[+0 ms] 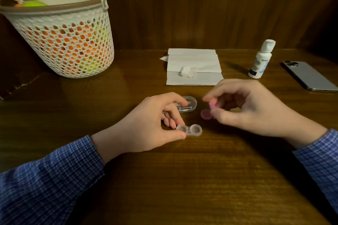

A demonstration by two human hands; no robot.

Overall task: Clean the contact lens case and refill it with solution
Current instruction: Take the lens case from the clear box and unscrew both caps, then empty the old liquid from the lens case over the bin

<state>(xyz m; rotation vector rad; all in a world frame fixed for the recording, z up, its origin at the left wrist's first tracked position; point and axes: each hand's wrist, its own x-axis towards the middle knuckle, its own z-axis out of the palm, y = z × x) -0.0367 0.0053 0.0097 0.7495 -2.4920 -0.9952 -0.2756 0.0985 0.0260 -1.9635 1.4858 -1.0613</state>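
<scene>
A clear two-well contact lens case point(190, 130) lies on the wooden table with both wells uncovered. My left hand point(153, 122) pinches its left end between thumb and fingers. My right hand point(245, 106) hovers just right of it, blurred, gripping a pink cap point(212, 105) at the fingertips. A second pink cap point(206, 114) lies flat on the table below those fingers. The white solution bottle point(260, 60) stands upright at the back right with its cap on.
A clear plastic box point(190, 105) sits behind my left fingers. Folded white tissues point(193, 67) with a small pad lie at the back centre. A white mesh basket point(64, 34) stands far left, a phone point(311, 76) far right. A wooden wall rises behind.
</scene>
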